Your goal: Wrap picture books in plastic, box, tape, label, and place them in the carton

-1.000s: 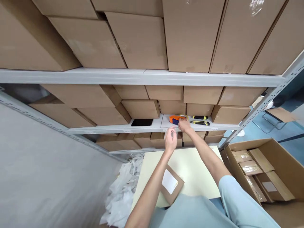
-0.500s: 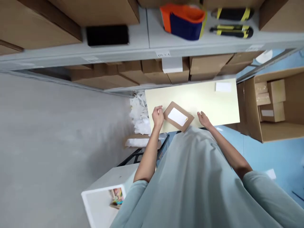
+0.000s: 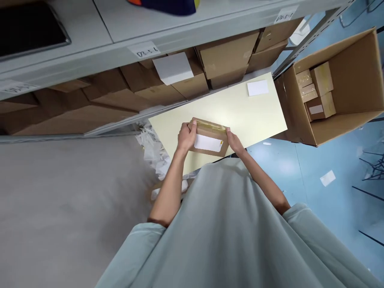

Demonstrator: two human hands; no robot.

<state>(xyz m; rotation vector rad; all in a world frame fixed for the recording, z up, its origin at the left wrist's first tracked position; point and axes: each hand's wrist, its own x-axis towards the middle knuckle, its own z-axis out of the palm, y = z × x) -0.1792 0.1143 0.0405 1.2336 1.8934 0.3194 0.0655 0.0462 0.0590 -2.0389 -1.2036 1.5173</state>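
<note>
Between my two hands is a small cardboard box (image 3: 196,151) with a white label (image 3: 208,143) on its upper face and shiny tape along its far edge. My left hand (image 3: 186,138) grips the left end, thumb on top near the tape. At the opposite end my right hand (image 3: 235,142) is closed on the far right corner. The box is held over the pale yellow tabletop (image 3: 240,110), close to my shirt. Its underside is hidden, so I cannot tell whether it touches the table.
A white paper slip (image 3: 258,88) lies on the table's far right. A large open carton (image 3: 345,120) holding several small boxes stands to the right. Shelving (image 3: 147,50) with cardboard boxes runs along the back. Paper scraps (image 3: 154,150) are heaped at the table's left.
Both hands have closed on the box, which lay between them before. It has turned squarer to me, showing its taped edge. My view has shifted to the right.
</note>
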